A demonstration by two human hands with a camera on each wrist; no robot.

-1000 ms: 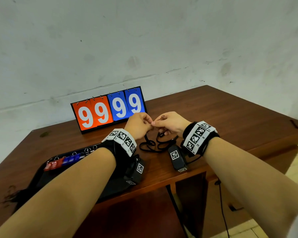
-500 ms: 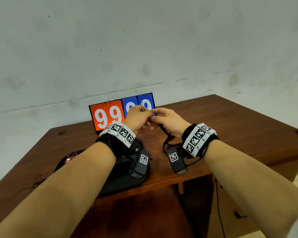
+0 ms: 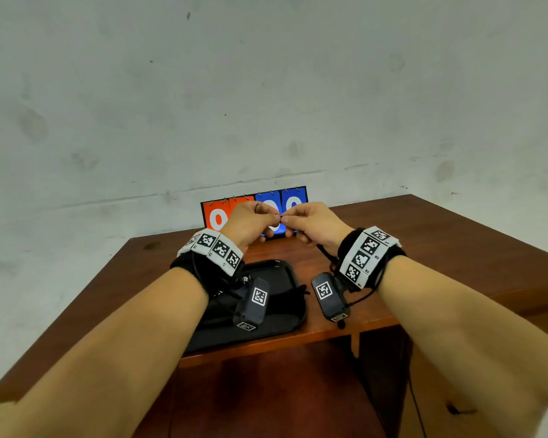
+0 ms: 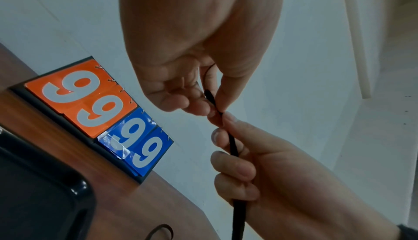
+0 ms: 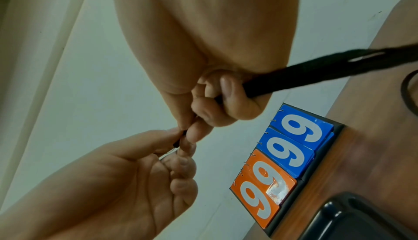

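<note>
A black lanyard cord [image 4: 233, 145] is stretched between both hands, above the table. My left hand [image 3: 274, 218] pinches its thin end between thumb and fingertips, and a fine loop of it curls over the knuckles. My right hand [image 3: 287, 220] has its fingers curled round the thicker strap [image 5: 294, 77] right beside the left hand's pinch. The strap runs back under the right wrist and hangs toward the table [image 3: 424, 248]. The two hands nearly touch at the fingertips, in front of the scoreboard.
An orange and blue flip scoreboard [image 4: 90, 100] showing 99 99 stands at the table's back edge by the wall. A black tray [image 3: 279, 273] lies on the table under my left wrist. A loose dark loop [image 4: 160, 229] rests on the wood.
Both hands have risen from just above the table to in front of the scoreboard, lifting the cord off the wood. The view has swung left, so the tray now lies under my left wrist.
</note>
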